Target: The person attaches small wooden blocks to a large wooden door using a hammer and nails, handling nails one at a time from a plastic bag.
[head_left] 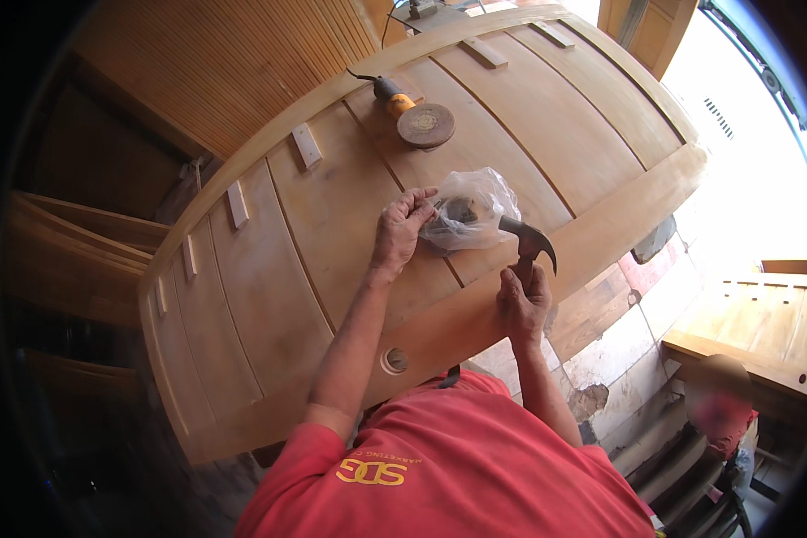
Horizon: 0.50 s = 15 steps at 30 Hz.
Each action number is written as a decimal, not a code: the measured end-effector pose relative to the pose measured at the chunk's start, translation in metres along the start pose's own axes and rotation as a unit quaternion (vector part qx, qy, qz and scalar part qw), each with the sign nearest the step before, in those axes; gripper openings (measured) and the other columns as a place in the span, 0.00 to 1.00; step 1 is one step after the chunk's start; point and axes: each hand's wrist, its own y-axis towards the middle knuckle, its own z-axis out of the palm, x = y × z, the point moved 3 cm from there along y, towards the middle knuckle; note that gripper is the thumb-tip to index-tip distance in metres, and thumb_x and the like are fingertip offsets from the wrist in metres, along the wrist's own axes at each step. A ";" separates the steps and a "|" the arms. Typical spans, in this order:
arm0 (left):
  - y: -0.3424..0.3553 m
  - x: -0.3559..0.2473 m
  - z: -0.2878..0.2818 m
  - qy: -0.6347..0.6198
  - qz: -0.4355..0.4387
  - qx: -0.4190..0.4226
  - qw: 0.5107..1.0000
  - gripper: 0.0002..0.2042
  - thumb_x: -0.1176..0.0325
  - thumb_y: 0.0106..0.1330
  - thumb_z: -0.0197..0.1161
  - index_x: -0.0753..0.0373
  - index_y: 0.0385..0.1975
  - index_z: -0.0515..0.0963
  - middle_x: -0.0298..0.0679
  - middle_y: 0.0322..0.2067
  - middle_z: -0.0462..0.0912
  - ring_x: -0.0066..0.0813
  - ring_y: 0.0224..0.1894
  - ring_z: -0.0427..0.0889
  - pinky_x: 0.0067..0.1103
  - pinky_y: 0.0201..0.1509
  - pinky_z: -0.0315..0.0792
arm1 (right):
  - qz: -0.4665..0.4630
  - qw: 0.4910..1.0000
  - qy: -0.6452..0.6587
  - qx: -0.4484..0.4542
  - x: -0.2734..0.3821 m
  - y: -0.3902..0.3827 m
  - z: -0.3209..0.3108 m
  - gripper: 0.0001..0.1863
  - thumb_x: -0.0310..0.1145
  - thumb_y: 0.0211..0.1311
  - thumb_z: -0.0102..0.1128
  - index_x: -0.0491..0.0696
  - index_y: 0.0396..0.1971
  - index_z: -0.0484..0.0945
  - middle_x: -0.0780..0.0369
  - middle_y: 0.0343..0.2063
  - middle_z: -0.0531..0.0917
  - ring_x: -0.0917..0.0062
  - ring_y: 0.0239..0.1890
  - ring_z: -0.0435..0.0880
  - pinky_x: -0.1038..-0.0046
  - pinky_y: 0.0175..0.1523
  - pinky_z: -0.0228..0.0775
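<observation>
A large paneled wooden door (520,134) lies flat in front of me, with a round hole near its near edge. My left hand (401,229) pinches the side of a clear plastic bag (484,202), which has small dark contents I cannot make out. My right hand (524,307) is closed on the handle of a hammer (531,240), whose dark claw head is beside the bag. An angle grinder (394,103) with a yellow body and round disc rests on the door beyond the bag. Several short wooden strips (306,144) lie along the far side.
Slatted wooden panels (215,58) stand at the back left. A light wooden piece (753,323) is at the right. Another person (722,426) is at the lower right near dark slats (663,444). The tiled floor (655,305) shows past the door's right edge.
</observation>
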 end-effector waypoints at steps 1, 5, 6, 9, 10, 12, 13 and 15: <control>-0.004 -0.001 -0.002 -0.035 -0.008 0.002 0.999 0.10 0.72 0.76 0.62 0.67 0.52 0.83 0.30 0.36 0.85 0.15 0.39 0.80 0.17 0.49 0.76 | 0.001 1.000 0.000 -0.001 0.001 0.000 0.001 0.12 0.32 0.70 0.71 0.47 0.44 0.76 0.71 0.24 0.77 0.89 0.20 0.73 0.83 0.24 0.63; -0.017 0.001 -0.016 -0.090 -0.015 0.018 0.996 0.10 0.71 0.77 0.62 0.65 0.52 0.83 0.31 0.38 0.85 0.16 0.41 0.80 0.16 0.52 0.74 | -0.003 0.999 -0.037 -0.002 0.005 -0.003 0.004 0.12 0.33 0.70 0.71 0.47 0.44 0.76 0.70 0.25 0.77 0.89 0.20 0.73 0.83 0.24 0.64; -0.020 0.001 -0.019 -0.105 -0.018 0.017 0.994 0.10 0.71 0.77 0.62 0.65 0.52 0.83 0.31 0.38 0.85 0.17 0.41 0.80 0.16 0.52 0.74 | -0.004 0.999 -0.045 0.000 0.005 -0.004 0.004 0.11 0.33 0.71 0.70 0.48 0.44 0.76 0.71 0.25 0.77 0.89 0.21 0.73 0.83 0.25 0.64; -0.025 0.001 -0.027 -0.117 -0.020 0.010 0.993 0.10 0.71 0.77 0.62 0.65 0.52 0.83 0.31 0.38 0.85 0.18 0.41 0.80 0.17 0.52 0.75 | -0.017 0.997 -0.069 -0.003 0.007 -0.005 0.006 0.09 0.34 0.73 0.68 0.50 0.41 0.75 0.72 0.25 0.75 0.89 0.24 0.72 0.82 0.27 0.65; -0.024 0.001 -0.027 -0.115 -0.020 0.008 0.993 0.10 0.71 0.77 0.62 0.65 0.52 0.83 0.31 0.38 0.85 0.18 0.41 0.81 0.17 0.52 0.75 | -0.024 0.998 -0.066 -0.006 0.004 -0.003 0.005 0.10 0.34 0.72 0.69 0.49 0.42 0.76 0.71 0.25 0.76 0.89 0.23 0.73 0.83 0.27 0.65; -0.016 0.001 -0.017 -0.084 0.005 0.012 0.996 0.09 0.70 0.76 0.64 0.64 0.50 0.84 0.33 0.37 0.86 0.18 0.41 0.81 0.18 0.51 0.76 | -0.043 0.997 -0.068 -0.017 0.000 -0.001 0.004 0.12 0.34 0.70 0.72 0.47 0.44 0.78 0.71 0.25 0.77 0.89 0.21 0.73 0.84 0.25 0.65; -0.009 0.001 -0.009 -0.069 0.017 0.015 0.997 0.09 0.70 0.75 0.64 0.63 0.49 0.85 0.34 0.36 0.86 0.19 0.41 0.82 0.19 0.51 0.76 | -0.034 0.997 -0.068 -0.020 -0.002 0.000 0.002 0.12 0.35 0.70 0.72 0.47 0.44 0.78 0.71 0.25 0.77 0.89 0.21 0.73 0.84 0.25 0.65; 0.004 -0.005 0.016 0.132 0.082 0.005 0.988 0.07 0.69 0.73 0.66 0.60 0.47 0.86 0.37 0.36 0.88 0.22 0.42 0.83 0.22 0.51 0.77 | -0.015 0.997 -0.071 -0.024 0.001 -0.001 0.008 0.12 0.35 0.70 0.72 0.47 0.43 0.78 0.71 0.24 0.77 0.89 0.21 0.73 0.84 0.26 0.64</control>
